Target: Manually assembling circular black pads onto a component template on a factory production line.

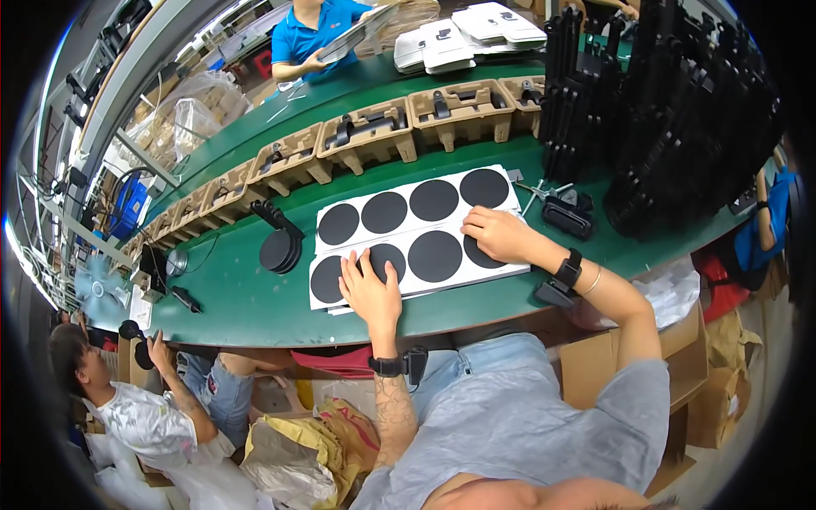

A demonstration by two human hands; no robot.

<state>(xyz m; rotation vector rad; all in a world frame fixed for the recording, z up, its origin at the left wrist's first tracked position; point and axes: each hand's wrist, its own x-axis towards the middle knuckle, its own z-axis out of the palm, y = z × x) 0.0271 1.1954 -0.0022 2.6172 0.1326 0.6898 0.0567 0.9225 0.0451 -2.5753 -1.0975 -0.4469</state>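
Two white sheets of black round pads lie one behind the other on the green workbench in front of me. My left hand (371, 291) rests on the near sheet (340, 303) with its fingers spread, over the round pads (325, 280) at its left. Bent over the right end of that sheet is my right hand (500, 235), its fingers drawn together at the last pad's edge and partly covering it. Whatever is between those fingertips is hidden. The far sheet (409, 202) carries its own row of pads. Left of the sheets stands a stack of black round-based parts (279, 251) with an upright arm.
Brown moulded trays (365, 136) with black parts line the bench behind the sheets. Tall stacks of black parts (671, 127) rise at the right, near a black clamp-like part (568, 214). One person (319, 38) stands across the bench; another (153, 408) sits at left.
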